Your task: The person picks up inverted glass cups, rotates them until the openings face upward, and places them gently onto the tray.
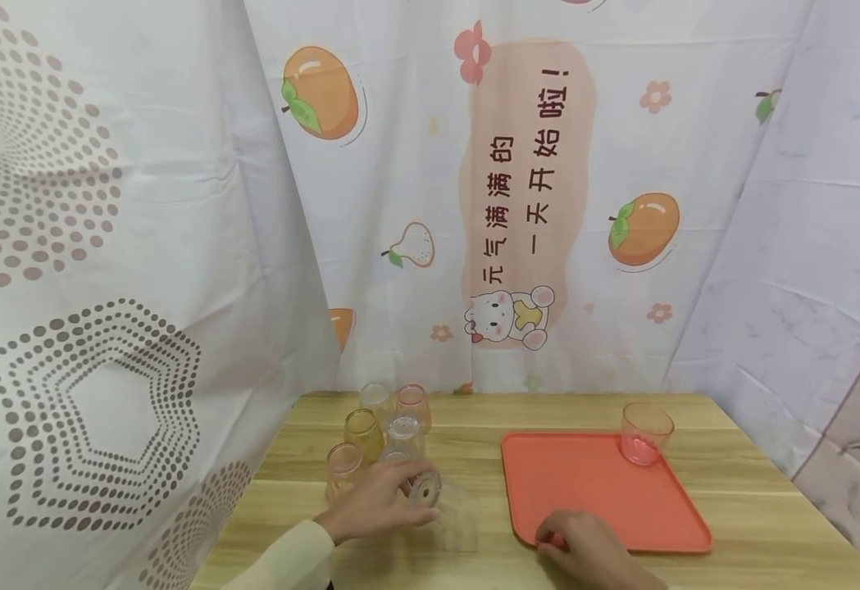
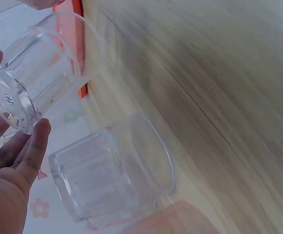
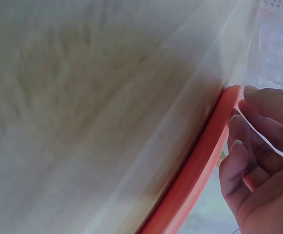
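My left hand [image 1: 385, 500] holds a clear glass [image 2: 39, 80] by its thick base, between thumb and fingers. In the left wrist view its mouth points away from the palm, towards the table. Beside it, another clear glass [image 2: 114, 173] stands mouth down. My right hand [image 1: 588, 545] is at the near left corner of the red tray [image 1: 592, 483], its fingers loosely curled. The right wrist view shows a fingertip against the tray's rim, with nothing visibly gripped. A pink glass [image 1: 643, 434], wide at the top, stands at the tray's far right corner.
Left of the tray, several glasses stand grouped: a yellow one [image 1: 365, 430], a peach one [image 1: 344, 463], a pink one [image 1: 412, 401] and clear ones [image 1: 403, 434]. The wooden tabletop [image 1: 474, 418] ends at printed curtains [image 1: 400, 164] behind and to both sides.
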Action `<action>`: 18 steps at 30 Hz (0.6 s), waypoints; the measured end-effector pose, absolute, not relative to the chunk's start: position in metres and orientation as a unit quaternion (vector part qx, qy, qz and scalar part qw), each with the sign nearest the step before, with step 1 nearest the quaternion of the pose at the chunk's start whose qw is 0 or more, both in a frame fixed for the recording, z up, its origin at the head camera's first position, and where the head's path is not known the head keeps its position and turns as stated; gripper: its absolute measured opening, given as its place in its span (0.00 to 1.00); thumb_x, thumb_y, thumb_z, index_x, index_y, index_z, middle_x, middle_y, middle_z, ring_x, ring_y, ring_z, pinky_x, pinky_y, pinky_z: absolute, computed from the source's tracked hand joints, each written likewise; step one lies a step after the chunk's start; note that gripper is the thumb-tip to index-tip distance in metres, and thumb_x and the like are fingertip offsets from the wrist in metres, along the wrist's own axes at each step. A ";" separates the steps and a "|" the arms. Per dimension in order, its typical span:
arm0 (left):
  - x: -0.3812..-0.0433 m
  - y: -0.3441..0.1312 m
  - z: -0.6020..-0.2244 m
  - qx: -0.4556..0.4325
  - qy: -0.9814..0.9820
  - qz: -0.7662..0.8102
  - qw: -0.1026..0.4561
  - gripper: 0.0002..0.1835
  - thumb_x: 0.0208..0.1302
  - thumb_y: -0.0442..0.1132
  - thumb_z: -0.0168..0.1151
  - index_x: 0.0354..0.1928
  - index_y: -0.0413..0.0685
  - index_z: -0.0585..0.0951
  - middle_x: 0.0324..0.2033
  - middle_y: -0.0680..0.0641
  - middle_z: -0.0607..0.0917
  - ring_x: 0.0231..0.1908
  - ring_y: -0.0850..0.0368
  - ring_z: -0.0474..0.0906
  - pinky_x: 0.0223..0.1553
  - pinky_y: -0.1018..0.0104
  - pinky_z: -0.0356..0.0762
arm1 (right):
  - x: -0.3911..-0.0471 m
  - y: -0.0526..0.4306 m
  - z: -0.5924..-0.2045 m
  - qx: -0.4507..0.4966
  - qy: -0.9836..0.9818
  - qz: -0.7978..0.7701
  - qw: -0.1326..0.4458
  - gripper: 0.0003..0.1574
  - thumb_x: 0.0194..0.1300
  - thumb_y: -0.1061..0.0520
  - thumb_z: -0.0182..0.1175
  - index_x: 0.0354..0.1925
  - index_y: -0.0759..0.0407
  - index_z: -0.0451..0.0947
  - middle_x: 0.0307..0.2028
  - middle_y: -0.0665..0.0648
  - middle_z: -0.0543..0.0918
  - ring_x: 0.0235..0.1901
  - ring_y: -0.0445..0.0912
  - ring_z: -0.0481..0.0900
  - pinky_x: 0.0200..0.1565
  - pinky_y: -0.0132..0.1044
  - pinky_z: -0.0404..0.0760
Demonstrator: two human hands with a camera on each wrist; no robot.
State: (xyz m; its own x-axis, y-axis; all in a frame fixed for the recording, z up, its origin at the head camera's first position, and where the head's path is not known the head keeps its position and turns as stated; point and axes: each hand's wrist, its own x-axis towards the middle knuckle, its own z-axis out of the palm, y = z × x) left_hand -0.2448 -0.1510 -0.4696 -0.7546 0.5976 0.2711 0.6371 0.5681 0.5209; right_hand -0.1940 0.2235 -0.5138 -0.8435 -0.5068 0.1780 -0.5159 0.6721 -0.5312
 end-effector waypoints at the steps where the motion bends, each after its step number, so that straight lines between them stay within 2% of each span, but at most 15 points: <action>1: -0.244 -0.149 -0.470 -0.344 -0.886 -0.309 0.030 0.32 0.60 0.69 0.68 0.64 0.67 0.79 0.47 0.63 0.82 0.41 0.67 0.77 0.39 0.69 0.77 | -0.193 0.223 -0.515 0.275 -0.912 0.304 0.002 0.05 0.66 0.50 0.70 0.40 0.47 0.87 0.34 0.35 0.82 0.31 0.31 0.73 0.32 0.33 0.75; 8: -0.250 -0.129 -0.471 -0.356 -0.870 -0.341 0.005 0.35 0.63 0.66 0.68 0.66 0.55 0.78 0.46 0.62 0.84 0.41 0.67 0.79 0.43 0.69 0.80 | -0.192 0.218 -0.511 0.251 -0.896 0.365 -0.024 0.06 0.67 0.49 0.69 0.41 0.48 0.87 0.35 0.37 0.83 0.28 0.33 0.72 0.29 0.32 0.74; 18: -0.251 -0.115 -0.477 -0.374 -0.849 -0.372 0.024 0.32 0.64 0.60 0.70 0.65 0.52 0.79 0.46 0.59 0.84 0.43 0.68 0.79 0.43 0.68 0.82 | -0.192 0.199 -0.502 0.235 -0.864 0.443 -0.034 0.10 0.66 0.51 0.70 0.43 0.55 0.89 0.37 0.43 0.88 0.27 0.33 0.73 0.27 0.31 0.73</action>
State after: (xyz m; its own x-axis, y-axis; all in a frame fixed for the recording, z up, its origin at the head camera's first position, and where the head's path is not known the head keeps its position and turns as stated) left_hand -0.2510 -0.1154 -0.4766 -0.7192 0.6171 0.3193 0.6529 0.4433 0.6142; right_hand -0.1924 0.1994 -0.5022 -0.8869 -0.4373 0.1492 -0.3764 0.4965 -0.7822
